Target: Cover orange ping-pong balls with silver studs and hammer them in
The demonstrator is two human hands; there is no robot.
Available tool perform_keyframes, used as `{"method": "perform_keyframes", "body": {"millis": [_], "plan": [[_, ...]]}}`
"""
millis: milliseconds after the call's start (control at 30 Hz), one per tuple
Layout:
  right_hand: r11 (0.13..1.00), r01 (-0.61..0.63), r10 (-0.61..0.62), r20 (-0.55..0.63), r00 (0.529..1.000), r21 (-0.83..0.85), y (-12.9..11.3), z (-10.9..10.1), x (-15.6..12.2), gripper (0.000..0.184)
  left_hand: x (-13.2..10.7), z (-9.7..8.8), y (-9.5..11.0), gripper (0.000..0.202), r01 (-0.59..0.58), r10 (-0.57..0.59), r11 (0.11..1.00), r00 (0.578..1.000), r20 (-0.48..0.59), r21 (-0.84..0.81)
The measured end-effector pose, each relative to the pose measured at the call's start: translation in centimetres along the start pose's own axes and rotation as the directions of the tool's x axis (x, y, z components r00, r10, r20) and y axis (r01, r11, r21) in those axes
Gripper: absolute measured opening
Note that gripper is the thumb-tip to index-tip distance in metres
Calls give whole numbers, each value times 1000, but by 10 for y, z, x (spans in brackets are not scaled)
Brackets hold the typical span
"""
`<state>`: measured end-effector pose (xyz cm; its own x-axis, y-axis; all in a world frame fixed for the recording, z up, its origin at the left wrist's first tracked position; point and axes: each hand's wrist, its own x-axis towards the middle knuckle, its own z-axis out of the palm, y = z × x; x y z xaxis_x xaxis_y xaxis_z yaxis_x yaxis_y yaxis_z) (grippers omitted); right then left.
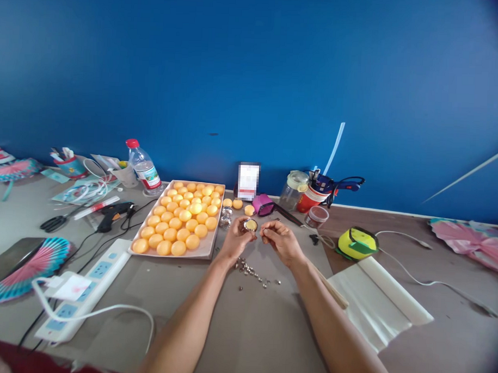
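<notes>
My left hand (pixel 235 241) is closed around a round, shiny silver thing with a pale yellow middle (pixel 251 224). Just to its right, my right hand (pixel 283 241) has its thumb and fingertips pinched together; whatever they hold is too small to make out. Small silver beads (pixel 250 271) lie scattered on the table below and between my hands. Behind my left hand are shiny silver objects (pixel 225 217) and a few loose orange balls (pixel 249 210). A shallow box (pixel 206 250) full of orange balls (pixel 175 223) stands to the left.
At left are a power strip (pixel 102 290), a glue gun (pixel 109 219), scissors (pixel 54 221) and a water bottle (pixel 145 169). Along the back stand a jar (pixel 293 191) and a red cup (pixel 310 200). A yellow-green roll (pixel 357 243) and white sheet (pixel 381 302) lie right.
</notes>
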<state>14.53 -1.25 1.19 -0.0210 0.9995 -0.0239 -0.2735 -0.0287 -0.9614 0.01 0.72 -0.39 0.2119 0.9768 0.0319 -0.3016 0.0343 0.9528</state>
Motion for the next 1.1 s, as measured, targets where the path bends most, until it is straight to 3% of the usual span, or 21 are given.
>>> {"method": "perform_keyframes", "body": {"millis": [233,533,800,900,1000,1100], "plan": [[965,61,-69,-26,997,-255,9,4,4,11,-3,4,8,41,16,-16,1000,998,61,0],[943,62,-70,-11,998,-327,12,0,4,10,-2,3,5,44,7,-9,1000,996,91,21],[920,52,-88,-75,993,-388,13,4,3,11,-5,2,-2,44,-53,41,991,995,93,126],[922,65,-107,-91,990,-381,14,2,5,14,-3,1,-2,40,-3,1,1000,998,68,25],[889,121,-208,-155,966,-441,12,-7,7,15,1,-3,3,32,49,-45,987,999,28,-155],[705,132,-400,-237,885,-697,11,-22,7,13,3,-9,9,26,93,-90,934,996,25,-346]]}}
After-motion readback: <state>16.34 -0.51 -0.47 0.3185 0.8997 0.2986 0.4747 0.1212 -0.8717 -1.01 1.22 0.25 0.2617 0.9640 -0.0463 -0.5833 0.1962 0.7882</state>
